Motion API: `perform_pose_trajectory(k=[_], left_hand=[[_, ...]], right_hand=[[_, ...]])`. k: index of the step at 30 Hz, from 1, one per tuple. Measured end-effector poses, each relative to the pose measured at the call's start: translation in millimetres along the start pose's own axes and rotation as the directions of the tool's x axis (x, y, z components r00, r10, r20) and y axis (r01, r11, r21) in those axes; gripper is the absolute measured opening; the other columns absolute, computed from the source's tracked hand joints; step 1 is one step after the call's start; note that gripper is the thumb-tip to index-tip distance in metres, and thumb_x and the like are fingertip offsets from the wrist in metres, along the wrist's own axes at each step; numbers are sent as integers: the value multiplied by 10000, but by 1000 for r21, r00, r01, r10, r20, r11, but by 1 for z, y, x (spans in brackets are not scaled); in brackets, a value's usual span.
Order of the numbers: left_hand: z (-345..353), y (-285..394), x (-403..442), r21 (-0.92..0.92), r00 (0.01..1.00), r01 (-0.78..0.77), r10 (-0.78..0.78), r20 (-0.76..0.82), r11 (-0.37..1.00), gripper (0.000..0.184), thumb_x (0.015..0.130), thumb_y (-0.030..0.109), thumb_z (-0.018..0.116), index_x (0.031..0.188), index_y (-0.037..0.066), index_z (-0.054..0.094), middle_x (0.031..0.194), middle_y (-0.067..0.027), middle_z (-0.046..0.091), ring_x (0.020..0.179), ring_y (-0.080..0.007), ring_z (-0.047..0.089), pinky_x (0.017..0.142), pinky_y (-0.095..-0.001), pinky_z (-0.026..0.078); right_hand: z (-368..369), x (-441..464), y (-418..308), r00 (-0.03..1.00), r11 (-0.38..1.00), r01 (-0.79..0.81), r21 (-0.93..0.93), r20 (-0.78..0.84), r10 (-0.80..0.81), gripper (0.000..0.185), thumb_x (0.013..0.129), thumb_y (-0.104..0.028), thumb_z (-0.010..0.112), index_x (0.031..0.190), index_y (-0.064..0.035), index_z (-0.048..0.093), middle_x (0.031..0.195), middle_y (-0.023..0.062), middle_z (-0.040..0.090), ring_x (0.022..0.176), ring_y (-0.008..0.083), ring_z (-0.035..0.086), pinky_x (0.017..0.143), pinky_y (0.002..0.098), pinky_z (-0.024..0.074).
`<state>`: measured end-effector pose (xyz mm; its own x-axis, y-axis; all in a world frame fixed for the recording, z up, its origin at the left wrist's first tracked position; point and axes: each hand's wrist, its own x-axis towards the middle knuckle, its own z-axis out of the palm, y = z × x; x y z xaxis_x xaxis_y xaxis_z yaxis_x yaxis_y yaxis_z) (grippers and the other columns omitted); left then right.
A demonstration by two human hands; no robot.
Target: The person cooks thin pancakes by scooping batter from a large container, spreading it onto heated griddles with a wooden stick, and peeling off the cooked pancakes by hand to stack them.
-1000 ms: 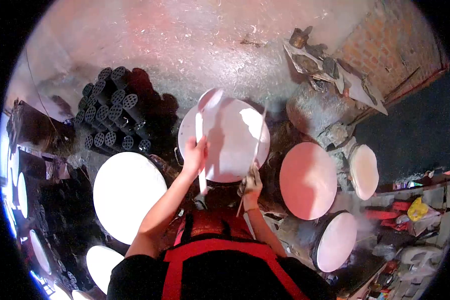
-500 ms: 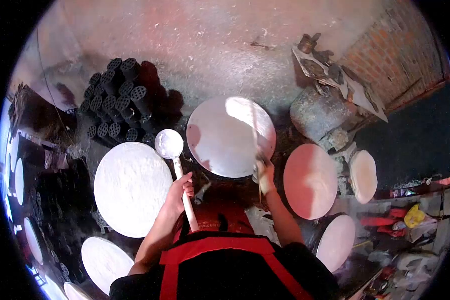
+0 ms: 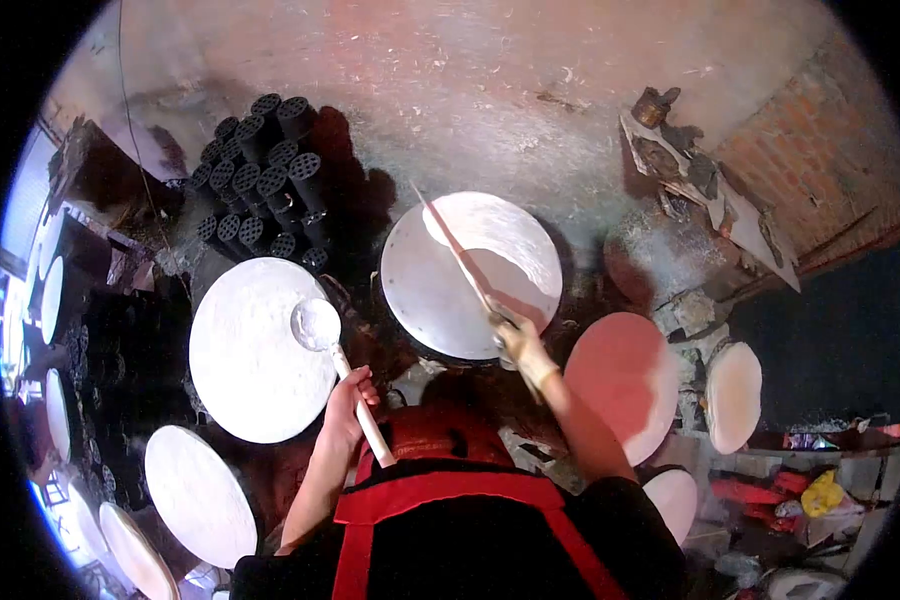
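My left hand [image 3: 348, 405] is closed around the pale handle of a ladle [image 3: 316, 325], whose round white-coated bowl hangs over the right part of a large white disc [image 3: 245, 370]. In front of me lies a round grey griddle [image 3: 420, 290]. White batter [image 3: 505, 225] forms a wide curved band along its far and right side. My right hand [image 3: 520, 345], at the griddle's near right edge, grips a long thin wooden spreading stick [image 3: 457, 250]. That stick slants across the griddle, its far tip reaching past the upper left rim.
Black honeycomb coal briquettes [image 3: 260, 180] are stacked at the back left. More round discs stand at my lower left [image 3: 200, 495] and right [image 3: 625, 385]. A rounded drum-like object [image 3: 660, 250] is at the back right, near papers or boards [image 3: 710, 190]. A brick wall [image 3: 810, 150] rises behind.
The white batter has spread from a small far patch into a longer curved band. My right hand's stick has swung to the left. The ladle's bowl has moved over the left disc.
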<state>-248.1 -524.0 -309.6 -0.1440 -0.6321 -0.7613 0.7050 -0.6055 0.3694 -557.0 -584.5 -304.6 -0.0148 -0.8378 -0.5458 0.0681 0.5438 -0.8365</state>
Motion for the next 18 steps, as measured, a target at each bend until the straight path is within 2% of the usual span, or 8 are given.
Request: perform_pose_trajectory(k=[4, 5, 8, 9, 12, 14, 16, 18], left_hand=[[13, -16, -18, 32, 972, -91, 96, -213, 995, 103, 859, 163, 584, 819, 87, 529, 625, -2, 505, 534, -138, 511, 495, -274, 450], [12, -17, -29, 103, 976, -36, 57, -208, 994, 115, 848, 186, 602, 797, 100, 547, 665, -11, 562, 606, -149, 564, 507, -270, 469], [19, -37, -33, 5, 953, -145, 141, -268, 989, 135, 843, 201, 611, 780, 102, 544, 662, -9, 562, 608, -147, 557, 528, -268, 474], [20, -41, -38, -60, 969, -77, 61, -238, 995, 131, 839, 208, 611, 799, 92, 565, 684, -9, 582, 628, -149, 569, 571, -259, 481], [20, -59, -38, -83, 965, -163, 141, -220, 983, 131, 844, 205, 595, 867, 75, 593, 759, -16, 607, 712, -149, 585, 656, -254, 490], [16, -69, -40, -27, 956, -194, 183, -228, 981, 172, 852, 210, 576, 943, 67, 609, 931, -31, 605, 867, -145, 568, 790, -254, 474], [9, -78, -36, -36, 956, -215, 202, -213, 976, 191, 855, 218, 570, 965, 67, 610, 1003, -35, 589, 928, -143, 548, 844, -252, 456], [11, -84, -40, -55, 955, -198, 180, -234, 979, 230, 865, 237, 555, 1015, 67, 594, 1078, -32, 564, 1041, -146, 505, 897, -257, 428]], right_hand=[[-65, 20, 32, 966, 978, 146, 148, -237, -108, 298, 875, -94, 551, 1169, -121, 584, 626, -6, 509, 371, 59, 387, 311, 207, 303], [-74, 34, 24, 968, 979, 49, 198, -250, 2, 382, 907, -83, 419, 1250, -227, 506, 526, -29, 400, 303, 78, 292, 280, 251, 190], [-62, 51, 15, 905, 896, 425, -131, 40, -423, 369, 886, -105, 524, 1235, -223, 557, 581, -50, 455, 395, 64, 367, 351, 234, 282], [-62, 44, 11, 986, 973, 164, -164, 37, -160, 382, 872, -78, 551, 1240, -179, 564, 650, -75, 499, 482, 46, 410, 419, 207, 324], [-67, 72, 45, 959, 965, 214, -153, 220, -178, 435, 877, -56, 524, 1271, -239, 536, 601, -73, 442, 419, 46, 346, 371, 218, 281], [-71, 23, -6, 964, 971, -49, -234, 244, 107, 485, 870, -18, 482, 1284, -267, 521, 568, -64, 393, 389, 47, 305, 340, 222, 241], [-106, 8, -20, 892, 972, -21, -232, 434, 123, 399, 855, -147, 620, 1245, -178, 543, 586, -36, 509, 392, 35, 370, 322, 195, 307], [-139, 31, -16, 898, 971, -113, -212, 397, 191, 421, 867, -80, 572, 1278, -147, 508, 593, -32, 522, 407, 43, 393, 332, 210, 315]])
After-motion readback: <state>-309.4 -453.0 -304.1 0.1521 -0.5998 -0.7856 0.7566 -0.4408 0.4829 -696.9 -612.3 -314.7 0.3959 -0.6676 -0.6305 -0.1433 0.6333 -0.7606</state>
